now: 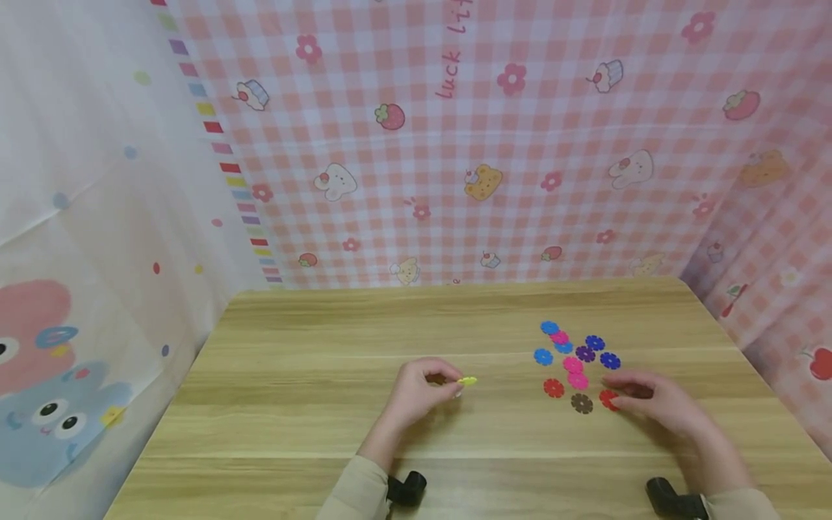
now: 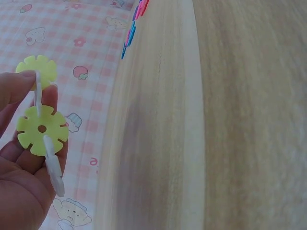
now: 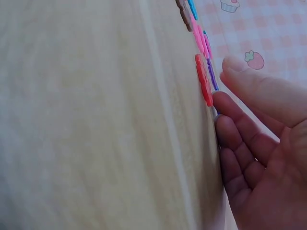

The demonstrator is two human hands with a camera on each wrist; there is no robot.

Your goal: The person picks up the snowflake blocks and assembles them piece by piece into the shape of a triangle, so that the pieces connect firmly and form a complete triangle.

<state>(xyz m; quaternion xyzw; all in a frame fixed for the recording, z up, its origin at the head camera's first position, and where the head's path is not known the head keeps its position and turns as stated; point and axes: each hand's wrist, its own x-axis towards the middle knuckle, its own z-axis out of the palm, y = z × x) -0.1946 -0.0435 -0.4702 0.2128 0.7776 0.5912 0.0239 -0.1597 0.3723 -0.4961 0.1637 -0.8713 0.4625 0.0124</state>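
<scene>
Left hand (image 1: 416, 393) fingers pinch joined yellow discs (image 2: 41, 127) over bare table (image 1: 292, 404); right hand (image 1: 656, 404) fingers relaxed, touching red disc (image 1: 608, 399).

Cluster of discs (image 1: 575, 361) on table (image 1: 312, 404), right of left hand (image 1: 416, 393).

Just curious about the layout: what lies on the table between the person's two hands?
Mostly bare wooden table in the head view. The left hand pinches yellow snowflake discs; the right hand touches a red disc.

I see yellow-green discs (image 2: 41, 130), scattered blue, pink, purple, red and brown discs (image 1: 577, 363), a wood-grain worktop (image 1: 312, 404), and a pink gingham backdrop (image 1: 520, 144).
</scene>
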